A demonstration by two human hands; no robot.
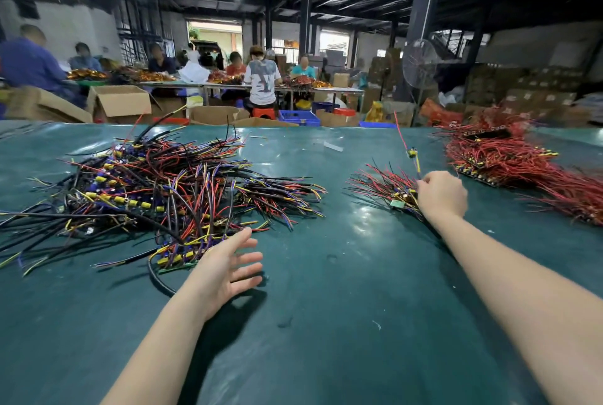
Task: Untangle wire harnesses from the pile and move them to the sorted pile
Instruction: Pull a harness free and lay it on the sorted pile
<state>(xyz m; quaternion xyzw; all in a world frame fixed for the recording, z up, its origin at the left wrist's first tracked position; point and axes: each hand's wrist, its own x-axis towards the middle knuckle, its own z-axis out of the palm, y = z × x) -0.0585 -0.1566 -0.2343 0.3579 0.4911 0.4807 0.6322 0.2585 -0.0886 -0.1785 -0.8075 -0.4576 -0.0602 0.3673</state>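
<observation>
A glossy dark green sheet covers the surface (326, 323). On its left lies a big tangled pile (169, 189) of black, red, yellow and blue wires, a loose black cable (156, 280) curling out at its near edge. Right of the middle sits a small red bundle (381, 184); at the far right spreads a large red pile (515, 166). A pale scrap (332, 145) lies near the far edge

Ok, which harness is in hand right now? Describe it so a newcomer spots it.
Start at the green table, then find the small red-wire pile between the big multicoloured tangle and the large red heap. The right hand at its edge pinches one harness. It alone stands up off the table, a thin red wire with a yellow piece midway.
</observation>
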